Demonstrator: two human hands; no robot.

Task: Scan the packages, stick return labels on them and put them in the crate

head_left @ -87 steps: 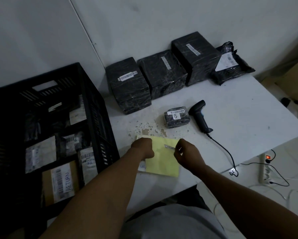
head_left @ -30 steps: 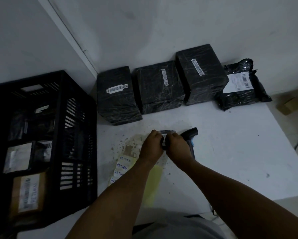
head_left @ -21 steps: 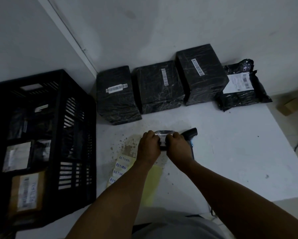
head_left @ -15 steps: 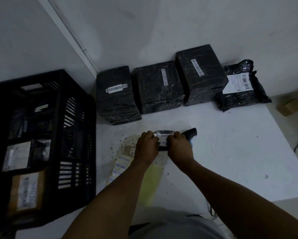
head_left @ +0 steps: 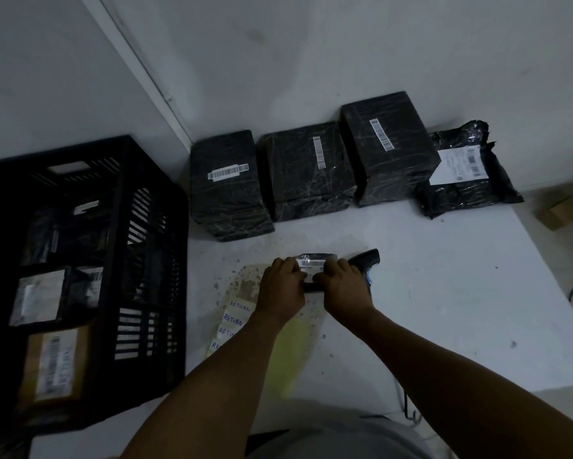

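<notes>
Both hands pressing a return label onto the small black wrapped package (head_left: 314,265).
Having left the yellow label sheet (head_left: 290,356), left hand (head_left: 283,286) and right hand (head_left: 343,288) are now clamping the package mid-table, right of the black plastic crate (head_left: 149,260).

Both forearms reach fwd; left grip (head_left: 283,286) & right grip (head_left: 343,286) curled, knuckles up, nearly touching.

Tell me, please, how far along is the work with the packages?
Done: several labelled packages lie in the crate. In hand: both hands, left hand and right hand, press on the small package. Left: three boxes and a bag at the wall.
</notes>
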